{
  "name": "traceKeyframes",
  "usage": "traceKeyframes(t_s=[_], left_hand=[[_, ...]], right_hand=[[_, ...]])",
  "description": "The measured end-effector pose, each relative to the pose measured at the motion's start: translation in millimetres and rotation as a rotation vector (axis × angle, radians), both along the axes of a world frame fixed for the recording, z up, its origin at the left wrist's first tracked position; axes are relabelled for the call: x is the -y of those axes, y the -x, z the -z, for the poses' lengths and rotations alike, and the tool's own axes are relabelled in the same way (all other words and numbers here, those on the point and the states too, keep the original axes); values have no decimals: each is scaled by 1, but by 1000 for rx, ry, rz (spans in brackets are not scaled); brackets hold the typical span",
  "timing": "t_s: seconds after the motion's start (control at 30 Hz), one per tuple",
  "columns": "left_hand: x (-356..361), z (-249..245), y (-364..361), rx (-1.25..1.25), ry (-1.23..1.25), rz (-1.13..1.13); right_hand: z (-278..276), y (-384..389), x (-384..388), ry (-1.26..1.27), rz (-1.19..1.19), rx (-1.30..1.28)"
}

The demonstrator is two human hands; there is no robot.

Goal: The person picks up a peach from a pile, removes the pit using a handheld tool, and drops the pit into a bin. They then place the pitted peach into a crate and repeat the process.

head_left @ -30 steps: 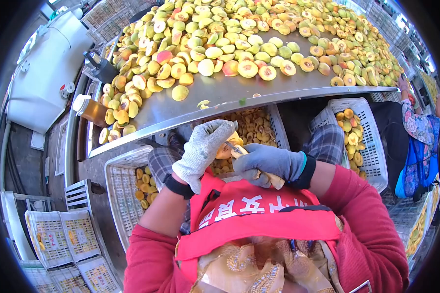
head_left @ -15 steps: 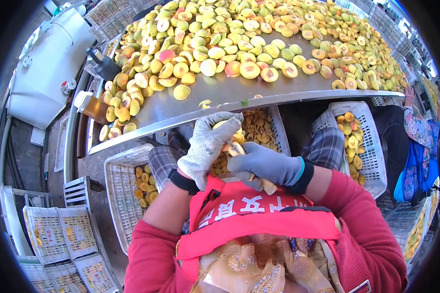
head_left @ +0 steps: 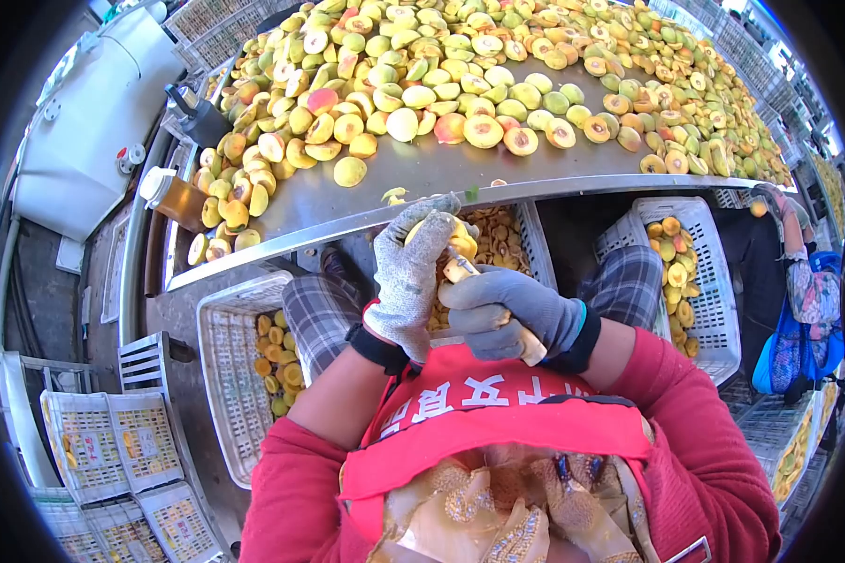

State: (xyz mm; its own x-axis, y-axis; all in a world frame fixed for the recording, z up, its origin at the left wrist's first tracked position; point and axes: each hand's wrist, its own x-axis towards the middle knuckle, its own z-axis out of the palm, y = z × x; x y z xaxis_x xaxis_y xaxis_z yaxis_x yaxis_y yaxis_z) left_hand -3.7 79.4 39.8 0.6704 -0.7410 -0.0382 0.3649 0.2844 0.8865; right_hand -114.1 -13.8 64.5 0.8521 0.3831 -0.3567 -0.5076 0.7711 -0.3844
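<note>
My left hand (head_left: 409,272), in a pale grey knit glove, is closed around a yellow peach half (head_left: 463,240). My right hand (head_left: 516,314), gloved in darker grey, grips a wooden-handled pitting knife (head_left: 459,269), whose handle end pokes out below the fist. Its working tip meets the peach half, but the metal is mostly hidden there. Both hands are close together above my lap, just off the near edge of a metal table (head_left: 347,220). Beneath them is a crate (head_left: 532,249) of small peach pieces.
Many peach halves (head_left: 404,125) are heaped on the table. A crate (head_left: 221,375) of halves stands left of my legs, another crate (head_left: 718,300) right. At the table's left edge are an amber bottle (head_left: 174,199) and a dark flask (head_left: 197,117). A co-worker's arm (head_left: 796,235) shows right.
My left hand has turned a little more upright around the peach half, and the right fist has shifted slightly with the knife. At far right, the co-worker's hand has moved, with a fruit near it.
</note>
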Motion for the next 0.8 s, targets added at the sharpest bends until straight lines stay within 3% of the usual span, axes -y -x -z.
traceKeyframes(t_s=[0.13,0.2,0.33,0.53,0.63,0.73,0.77,0.8], left_hand=[[3,6,0,17,45,3],[5,-1,7,-103,90,-3],[7,-1,10,-208,125,-1],[11,2,9,-122,138,69],[12,7,8,-128,156,107],[20,22,9,-295,225,94],[20,23,6,-388,147,177],[23,35,9,-422,90,128]], right_hand=[[16,1,5,-288,-21,59],[20,1,7,-349,-34,80],[23,2,7,-371,-32,117],[26,5,8,-482,-31,133],[26,3,8,-491,-40,190],[0,13,1,55,-25,171],[-8,14,-4,-16,-186,282],[1,12,-2,-98,-82,260]])
